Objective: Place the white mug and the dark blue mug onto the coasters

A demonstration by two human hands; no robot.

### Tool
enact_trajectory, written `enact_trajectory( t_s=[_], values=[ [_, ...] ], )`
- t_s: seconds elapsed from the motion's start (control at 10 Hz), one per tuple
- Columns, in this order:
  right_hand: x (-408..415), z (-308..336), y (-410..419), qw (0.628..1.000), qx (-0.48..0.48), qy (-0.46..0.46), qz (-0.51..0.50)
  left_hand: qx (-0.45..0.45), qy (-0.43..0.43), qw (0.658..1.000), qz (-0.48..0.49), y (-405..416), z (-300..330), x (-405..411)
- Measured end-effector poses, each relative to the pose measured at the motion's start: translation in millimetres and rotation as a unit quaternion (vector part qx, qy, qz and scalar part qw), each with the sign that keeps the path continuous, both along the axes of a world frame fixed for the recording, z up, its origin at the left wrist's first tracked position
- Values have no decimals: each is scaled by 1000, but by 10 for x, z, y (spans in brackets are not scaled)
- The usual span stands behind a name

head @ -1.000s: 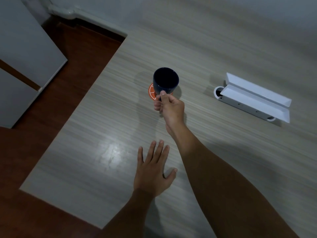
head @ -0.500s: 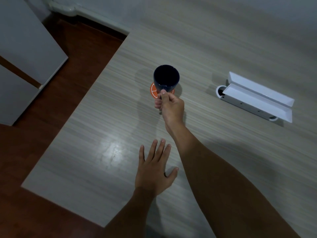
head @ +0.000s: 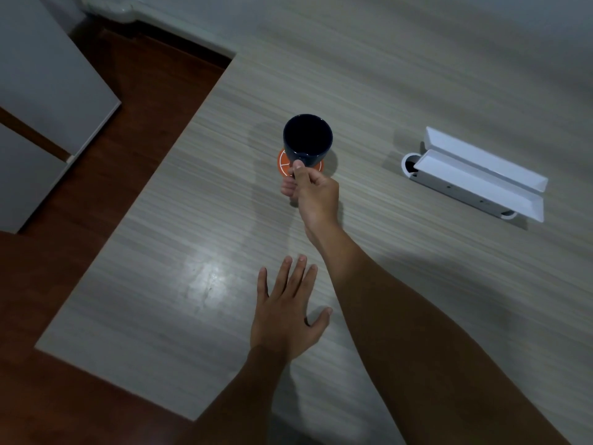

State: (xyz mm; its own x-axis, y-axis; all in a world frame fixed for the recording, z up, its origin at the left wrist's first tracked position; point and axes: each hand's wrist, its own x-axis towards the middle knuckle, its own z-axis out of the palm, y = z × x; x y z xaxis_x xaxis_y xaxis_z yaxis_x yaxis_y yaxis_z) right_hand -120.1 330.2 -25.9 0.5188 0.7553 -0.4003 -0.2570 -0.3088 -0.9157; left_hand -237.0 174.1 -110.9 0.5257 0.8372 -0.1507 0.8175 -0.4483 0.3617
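The dark blue mug [head: 307, 141] stands upright over an orange coaster [head: 284, 163], which shows only at its left and right rims beneath the mug. My right hand [head: 316, 195] grips the mug's handle from the near side, thumb on top. Whether the mug's base touches the coaster is hidden by the mug. My left hand [head: 288, 311] lies flat on the table nearer to me, fingers spread and holding nothing. No white mug and no second coaster are in view.
The light wood-grain table [head: 192, 239] has its left edge running diagonally, with dark red floor [head: 112, 130] beyond it. A white cable box with an open lid [head: 475, 175] sits to the right of the mug. Grey cabinet panels [head: 38, 91] stand at far left.
The mug has settled slightly lower over the coaster, covering more of it. My right hand keeps its hold on the handle. The left hand has stayed flat in place.
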Motion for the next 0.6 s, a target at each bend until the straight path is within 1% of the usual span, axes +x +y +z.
enact_trajectory(
  t_s=[0.3, 0.6],
  values=[
    [95, 94, -56, 999, -22, 29, 40, 0, -1, 1000, 5, -10, -4, 2],
    [341, 251, -492, 992, -85, -53, 79, 30, -1, 1000, 8, -7, 28, 10]
  ],
)
